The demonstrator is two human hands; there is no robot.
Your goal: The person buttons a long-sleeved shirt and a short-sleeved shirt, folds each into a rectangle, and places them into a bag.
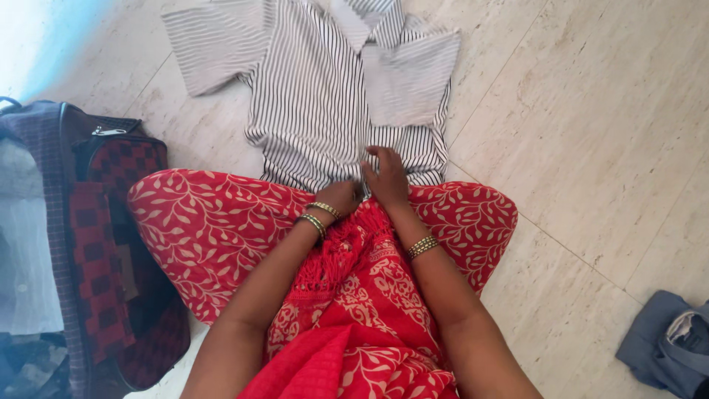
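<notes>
Striped shirt flat on floor, sleeve folded in, hem under both hands.

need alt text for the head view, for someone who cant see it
Seen from above, a seated person's left hand and right hand press on the hem of a striped shirt spread flat on a tiled floor. An open bag lies to the left, grey cloth at lower right.
</notes>
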